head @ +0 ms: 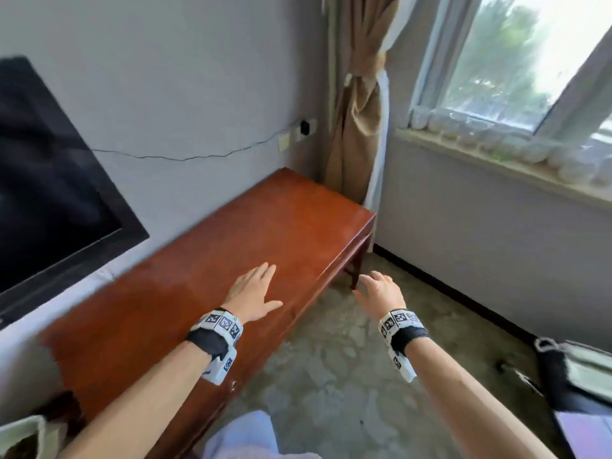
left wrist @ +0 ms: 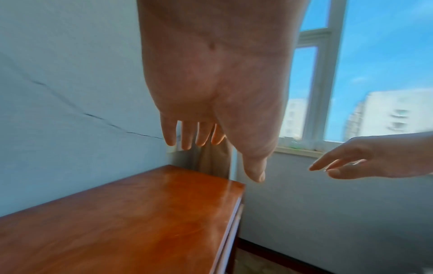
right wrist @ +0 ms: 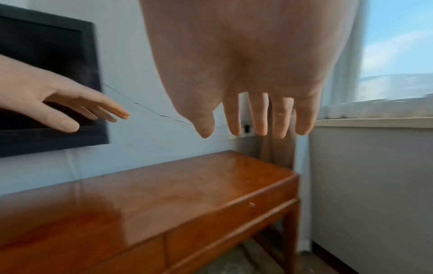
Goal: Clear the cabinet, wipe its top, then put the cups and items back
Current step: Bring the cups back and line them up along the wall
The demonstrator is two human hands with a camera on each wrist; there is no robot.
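The reddish-brown wooden cabinet (head: 251, 246) stands against the wall, and its glossy top (left wrist: 131, 218) carries nothing. My left hand (head: 256, 289) hovers above the near part of the top, palm down, fingers straight and spread, holding nothing. Its fingers (left wrist: 187, 135) hang clear of the wood in the left wrist view. My right hand (head: 379, 289) floats past the cabinet's front edge, over the floor, fingers loosely spread and empty. The right wrist view shows the right hand's fingers (right wrist: 257, 115) above the cabinet top (right wrist: 164, 192). No cups or cloth are in sight.
A dark wall-mounted screen (head: 49, 180) hangs at the left. A tied-back curtain (head: 357, 104) fills the corner behind the cabinet, with a window (head: 516, 61) and sill to the right. A dark bag (head: 573, 376) lies at the lower right on the patterned floor (head: 347, 376).
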